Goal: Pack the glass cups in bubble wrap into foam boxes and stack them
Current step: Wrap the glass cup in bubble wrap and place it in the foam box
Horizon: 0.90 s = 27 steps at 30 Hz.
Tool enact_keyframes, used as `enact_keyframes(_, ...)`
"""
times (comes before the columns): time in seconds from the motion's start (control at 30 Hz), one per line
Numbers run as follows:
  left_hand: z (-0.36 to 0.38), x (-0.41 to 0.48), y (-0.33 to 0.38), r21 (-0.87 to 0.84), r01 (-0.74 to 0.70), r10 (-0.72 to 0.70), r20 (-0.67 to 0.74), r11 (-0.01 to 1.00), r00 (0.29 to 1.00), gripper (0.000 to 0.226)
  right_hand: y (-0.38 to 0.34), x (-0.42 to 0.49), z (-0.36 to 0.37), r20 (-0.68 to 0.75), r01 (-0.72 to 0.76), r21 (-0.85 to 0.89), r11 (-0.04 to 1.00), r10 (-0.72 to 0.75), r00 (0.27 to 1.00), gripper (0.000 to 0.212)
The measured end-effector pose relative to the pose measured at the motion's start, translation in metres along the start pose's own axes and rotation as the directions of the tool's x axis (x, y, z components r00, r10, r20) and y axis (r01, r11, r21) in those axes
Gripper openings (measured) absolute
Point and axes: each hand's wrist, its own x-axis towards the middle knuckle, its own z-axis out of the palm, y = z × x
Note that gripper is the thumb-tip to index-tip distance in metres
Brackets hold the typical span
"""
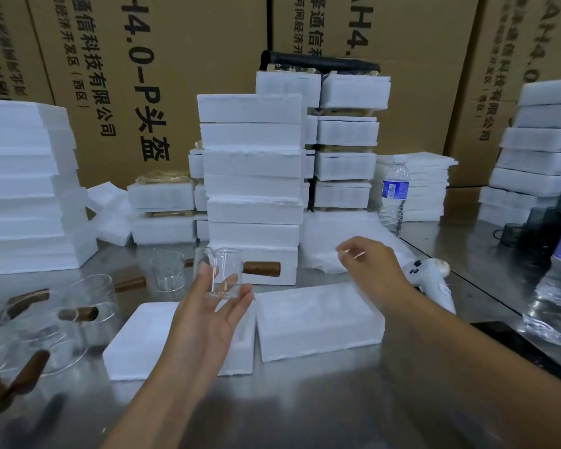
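While more glass cups (88, 306) with brown handles wait on the shiny table (272, 400) far to the left, one cup is up in the air and needs its wrap. Next along sits a white foam box (133, 348), low and flat, right under the left hand (204, 315). That hand holds the glass cup (222, 273) between its thumb and its long fingers, with the wooden handle (261, 268) sticking out to the right. I think the step now is to get a sheet of wrap around this cup. Glass is slippery, so the thumb should press firm but not hard. The cup is best held over the box, so a slip lands on soft foam. Just beside the box lies a second foam piece (318, 319). Past that, the right hand (366, 264) hangs over the bubble wrap pile (327, 244) with its fingers loosely bent. I cannot tell if it pinches a clear sheet or nothing. It should take just one sheet by a corner, bring it to the cup, and cover the handle too. A water bottle (394, 196) stands close behind, so the arm should move gently.
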Motion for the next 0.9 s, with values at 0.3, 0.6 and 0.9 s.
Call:
enact_keyframes(0.3, -0.006, 0.005, -0.002, -0.001, 0.014, -0.014, 0.025, 1.000, 1.000, 0.036, 0.058, 0.038, 0.012, 0.092, -0.249, -0.304, 0.920, 0.288, 0.953, 0.033)
enact_keyframes(0.6, -0.003, 0.003, -0.002, -0.024, 0.028, -0.027, 0.019, 0.999, 0.999, 0.035, 0.052, 0.047, 0.010, 0.191, -0.248, -0.367, 0.897, 0.334, 0.923, 0.032)
enact_keyframes(0.9, 0.000, 0.001, -0.001, -0.031, 0.029, -0.028, 0.020, 0.999, 0.999, 0.034, 0.051, 0.040, 0.006, 0.303, -0.045, -0.474, 0.880, 0.210, 0.930, 0.021)
